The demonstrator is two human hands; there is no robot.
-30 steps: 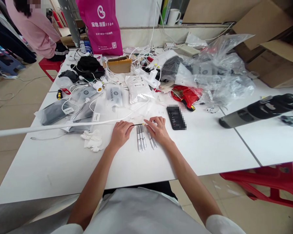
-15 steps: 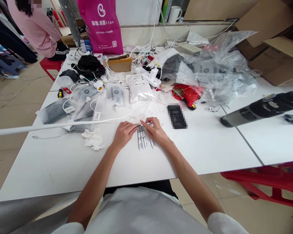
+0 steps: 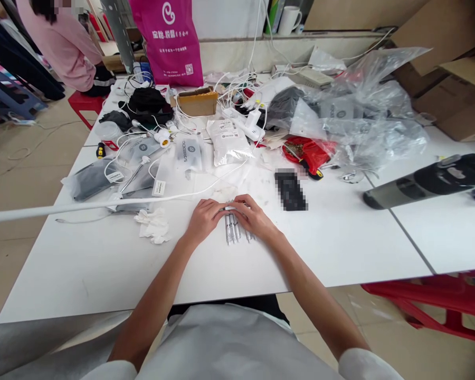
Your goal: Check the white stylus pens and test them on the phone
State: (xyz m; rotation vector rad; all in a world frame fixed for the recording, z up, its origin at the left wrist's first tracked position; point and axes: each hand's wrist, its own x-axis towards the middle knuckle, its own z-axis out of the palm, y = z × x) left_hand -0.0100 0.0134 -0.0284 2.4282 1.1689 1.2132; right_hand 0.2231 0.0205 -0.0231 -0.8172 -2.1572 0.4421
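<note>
- Both hands are coming closer together than a second ago: the slim pen piece (image 3: 226, 207) was showing a longer dark length across the gap, and now only a short bit is peeping out.
- I'm holding that piece roughly crosswise at the far ends of the row of pens (image 3: 233, 232).
- My left hand (image 3: 203, 217) is pinching one end, thumb and fingers pressed nearly together; my right hand (image 3: 257, 216) is curling just as tightly about the other end. Whether the right is gripping anything more, I can't tell.
- Judging by what is lying here, I'm partway along: several pens are resting side by side in the row, looking whole, while this one is being worked in my fingers, seemingly unfinished. Smaller group of pens (image 3: 249, 236) is lying partly under my right hand; I can't tell whether those are done or waiting.
- Wrists are bending inward, palms hovering low, forearms (image 3: 160, 287) reaching forward and converging from either side of my body over the white tabletop (image 3: 328, 253).
- Farther out, crumpled tissue (image 3: 152, 226) is sitting left of my left hand, and a blurred dark slab (image 3: 291, 191) is lying beyond my right.
</note>
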